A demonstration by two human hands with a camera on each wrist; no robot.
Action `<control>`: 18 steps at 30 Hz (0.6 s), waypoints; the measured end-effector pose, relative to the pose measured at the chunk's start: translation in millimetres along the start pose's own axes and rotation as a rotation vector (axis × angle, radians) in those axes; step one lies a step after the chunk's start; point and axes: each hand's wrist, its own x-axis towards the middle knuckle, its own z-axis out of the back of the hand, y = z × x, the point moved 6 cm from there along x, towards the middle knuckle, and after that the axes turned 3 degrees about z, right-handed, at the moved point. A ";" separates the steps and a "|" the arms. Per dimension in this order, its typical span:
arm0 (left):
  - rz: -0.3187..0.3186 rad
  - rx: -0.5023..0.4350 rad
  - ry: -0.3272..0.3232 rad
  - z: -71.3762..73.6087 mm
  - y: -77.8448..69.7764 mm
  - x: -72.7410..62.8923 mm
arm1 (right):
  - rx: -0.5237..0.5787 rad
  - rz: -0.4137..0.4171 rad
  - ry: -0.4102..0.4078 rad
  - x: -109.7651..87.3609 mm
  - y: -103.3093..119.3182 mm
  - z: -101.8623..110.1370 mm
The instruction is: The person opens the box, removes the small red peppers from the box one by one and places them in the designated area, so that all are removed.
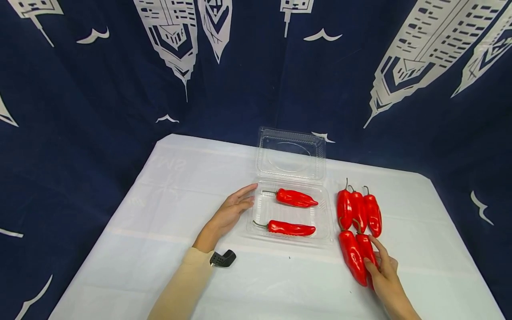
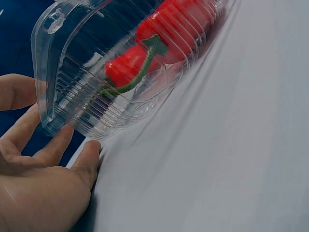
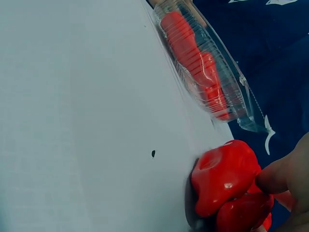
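Observation:
A clear plastic clamshell box (image 1: 294, 242) stands open, its lid (image 1: 292, 153) folded back. Inside lie two long red peppers, one near the back (image 1: 296, 198) and one near the front (image 1: 291, 228), green stems to the left. My left hand (image 1: 230, 212) touches the box's left rim with fairly straight fingers (image 2: 58, 147). To the right of the box, my right hand (image 1: 384, 271) has thumb and fingers round the right-hand red pepper (image 1: 365, 244) of the front pair, partly covering it. Its neighbour (image 1: 353, 258) lies against it on the left.
Behind that front pair, three more red peppers (image 1: 358, 209) lie side by side, stems pointing away. All rest on a white-covered table (image 1: 160, 213). A dark blue curtain (image 1: 248, 98) with white printed buildings hangs behind it. A black strap device (image 1: 224, 258) is on the left wrist.

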 end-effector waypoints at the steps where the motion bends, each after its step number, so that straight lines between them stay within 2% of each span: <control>1: 0.000 0.000 0.000 -0.1 0.0 0.1 | 0.006 -0.010 -0.001 0.2 -0.5 0.0; 11: -0.001 0.003 -0.005 -0.8 -2.9 -1.2 | -0.003 -0.043 -0.034 1.1 2.4 5.8; 15: -0.004 -0.001 -0.005 -0.7 -2.9 -1.4 | -0.013 -0.032 -0.043 0.4 6.9 10.1; 18: -0.003 0.002 -0.003 -0.9 -2.4 -1.5 | -0.044 -0.015 -0.079 -1.1 12.5 14.5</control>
